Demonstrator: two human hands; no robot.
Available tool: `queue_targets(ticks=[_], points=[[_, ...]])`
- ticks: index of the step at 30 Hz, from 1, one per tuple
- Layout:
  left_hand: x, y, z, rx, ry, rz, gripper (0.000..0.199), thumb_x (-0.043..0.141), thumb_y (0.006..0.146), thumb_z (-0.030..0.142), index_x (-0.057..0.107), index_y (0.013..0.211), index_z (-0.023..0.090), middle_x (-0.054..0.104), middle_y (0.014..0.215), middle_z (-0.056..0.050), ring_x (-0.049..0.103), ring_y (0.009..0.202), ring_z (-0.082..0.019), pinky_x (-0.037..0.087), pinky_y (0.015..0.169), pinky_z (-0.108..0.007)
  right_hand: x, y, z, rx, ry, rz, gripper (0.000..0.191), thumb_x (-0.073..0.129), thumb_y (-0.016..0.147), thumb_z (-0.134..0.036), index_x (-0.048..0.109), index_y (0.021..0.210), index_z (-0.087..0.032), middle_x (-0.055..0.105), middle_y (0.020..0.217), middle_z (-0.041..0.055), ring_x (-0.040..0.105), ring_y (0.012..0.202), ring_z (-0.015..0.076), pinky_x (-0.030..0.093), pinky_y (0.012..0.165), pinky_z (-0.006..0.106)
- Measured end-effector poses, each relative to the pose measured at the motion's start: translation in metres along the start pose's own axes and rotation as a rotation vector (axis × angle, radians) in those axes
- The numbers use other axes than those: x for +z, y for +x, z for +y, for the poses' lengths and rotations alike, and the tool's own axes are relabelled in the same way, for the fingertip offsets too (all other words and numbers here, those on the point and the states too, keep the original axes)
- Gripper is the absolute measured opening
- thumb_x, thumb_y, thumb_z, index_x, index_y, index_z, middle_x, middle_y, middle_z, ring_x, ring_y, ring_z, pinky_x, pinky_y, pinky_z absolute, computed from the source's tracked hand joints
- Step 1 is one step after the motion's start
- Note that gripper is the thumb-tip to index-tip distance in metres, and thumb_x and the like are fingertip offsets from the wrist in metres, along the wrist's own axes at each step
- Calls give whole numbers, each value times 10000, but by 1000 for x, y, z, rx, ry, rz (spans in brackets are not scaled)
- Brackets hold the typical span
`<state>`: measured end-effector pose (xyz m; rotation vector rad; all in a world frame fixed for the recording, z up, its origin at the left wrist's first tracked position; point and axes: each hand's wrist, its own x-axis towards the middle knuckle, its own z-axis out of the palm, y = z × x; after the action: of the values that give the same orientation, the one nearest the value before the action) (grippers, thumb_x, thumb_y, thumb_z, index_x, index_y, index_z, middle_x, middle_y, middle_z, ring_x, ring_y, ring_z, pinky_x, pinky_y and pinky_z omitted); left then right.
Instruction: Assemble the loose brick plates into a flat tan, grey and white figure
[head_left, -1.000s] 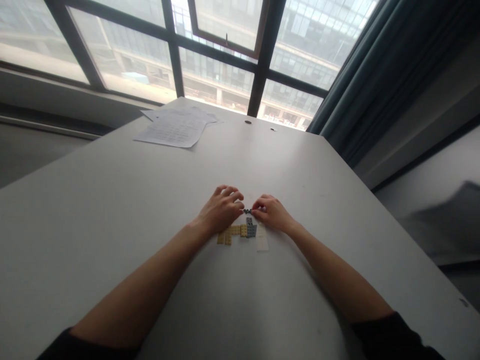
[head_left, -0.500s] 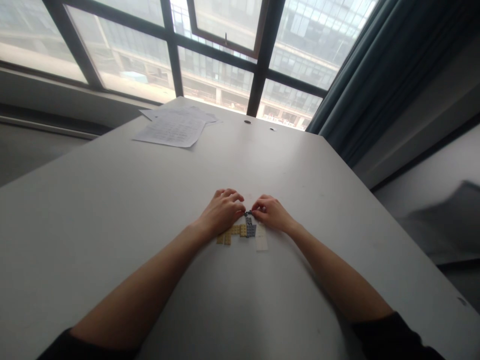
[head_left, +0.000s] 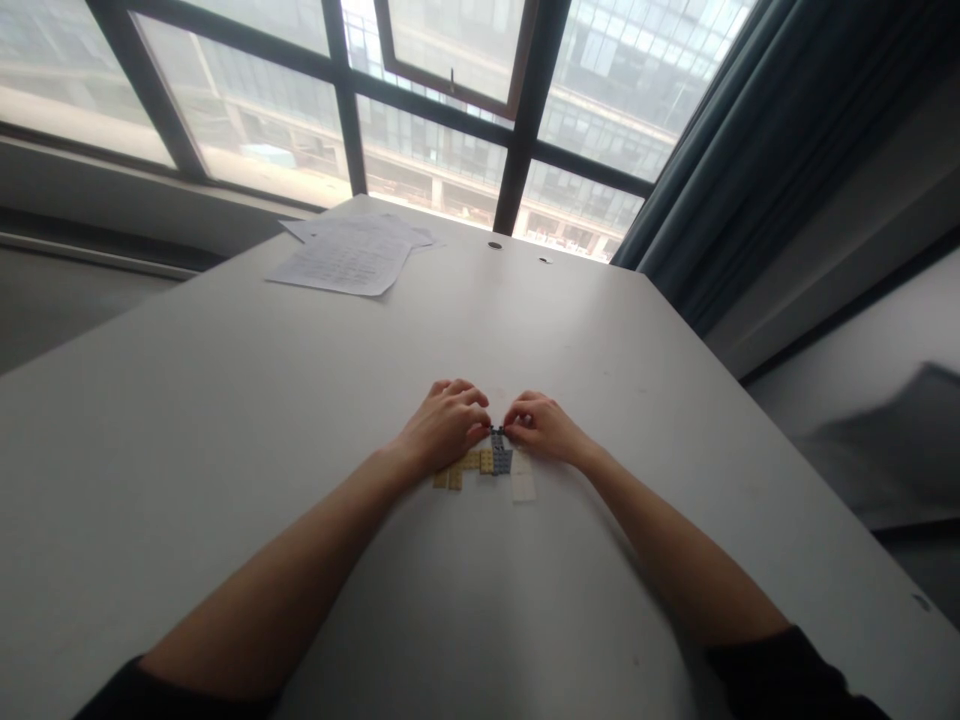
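Taking the flat blue-grey studded plastic plate (head_left: 502, 463) as landmark, a small dark grey studded plastic piece (head_left: 498, 430) lies just beyond it, long axis running crosswise between the two hands' fingertips, about equally near both. The right hand (head_left: 543, 427) pinches its right end, thumb and forefinger nearly together; the left hand (head_left: 444, 425) curls loosely at the other end, its grip impossible to tell. No brand shows; the printed white paper sheets (head_left: 341, 257), far beyond the landmark and leftward, carry lines too small to read.
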<state>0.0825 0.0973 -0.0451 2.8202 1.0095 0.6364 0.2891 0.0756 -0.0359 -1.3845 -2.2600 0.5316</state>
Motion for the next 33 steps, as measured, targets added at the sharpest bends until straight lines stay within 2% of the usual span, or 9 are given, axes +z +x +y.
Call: queue_targets(ticks=[14,16,20,22,27,33], points=[[1,-2,-6,4,-55,27,172,568,854,292,722,791,248,686,1028,-22,528,1045,-239,338,927,-424,3,-1,3,1,9,11,61,644,780,-154,702,779,-174,588,820,14,528,730,109,413,727,238],[-3,-2,-11,-32,-68,68,181,563,855,310,724,801,248,688,1025,-26,532,1041,-239,343,927,-424,3,-1,4,7,14,16,58,646,781,-161,702,780,-174,587,817,13,527,721,107,415,724,239],[-12,-6,-29,-205,-80,186,214,535,858,324,726,834,231,695,1014,-42,550,1015,-238,370,915,-418,4,3,4,50,10,50,68,641,783,-159,706,780,-178,590,820,13,541,731,112,421,734,248],[-15,-8,-36,-257,-84,176,207,539,839,316,725,874,232,694,1033,-42,551,1023,-243,379,917,-418,4,7,1,63,-8,61,66,646,781,-164,709,791,-180,600,835,21,555,784,130,425,750,257],[-11,-13,-40,-266,-41,73,249,580,784,336,715,973,246,675,1103,-41,529,1074,-278,371,926,-445,4,16,-8,57,-54,99,130,654,783,-179,707,901,-181,632,897,39,562,876,160,431,801,287],[-2,-12,-37,-222,-8,89,200,550,842,322,735,889,259,700,999,-28,549,998,-251,363,902,-419,12,25,-11,32,-74,105,212,657,783,-173,701,990,-181,649,910,42,572,870,158,439,830,294]])
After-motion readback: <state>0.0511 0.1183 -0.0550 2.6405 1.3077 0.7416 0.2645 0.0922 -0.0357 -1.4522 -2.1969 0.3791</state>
